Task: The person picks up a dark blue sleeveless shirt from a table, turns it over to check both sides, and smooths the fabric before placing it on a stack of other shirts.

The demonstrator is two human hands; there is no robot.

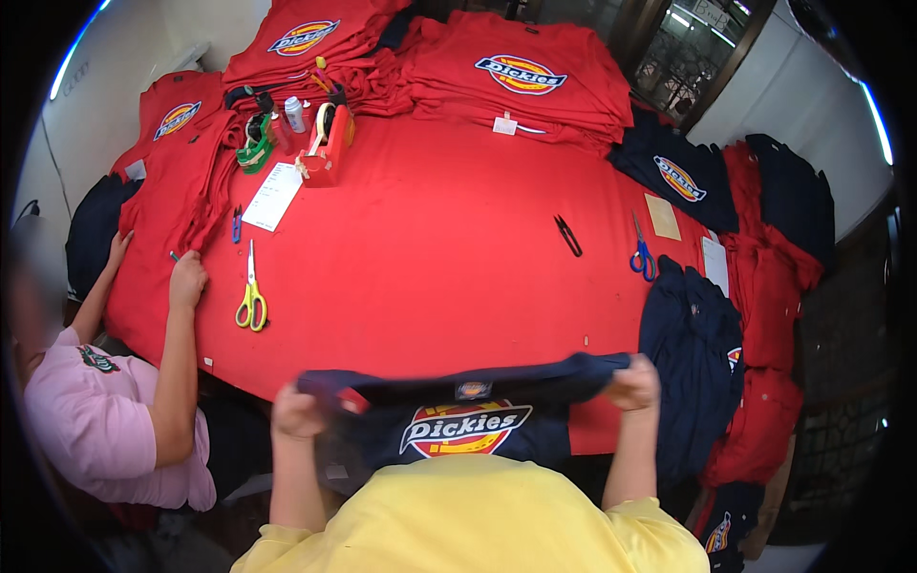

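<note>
Stretched between my two hands is a navy T-shirt (pixel 544 379) with a printed logo on its chest, held up at the near edge of the red-covered table (pixel 420 248). My left hand (pixel 298 411) is closed on one end of its upper edge, where a small red patch shows. At the opposite end my right hand (pixel 633 384) grips the cloth, close to a pile of navy shirts (pixel 683 382). The lower part of the shirt is hidden behind my yellow-clad body.
Yellow-handled scissors (pixel 251 304), black thread snips (pixel 568 236) and blue-handled scissors (pixel 643 258) lie on the table. A red tape dispenser (pixel 325 148) stands behind a paper sheet (pixel 272 198). Red shirt stacks (pixel 516 105) line the back. At left, a person in pink (pixel 115 411) holds a pen.
</note>
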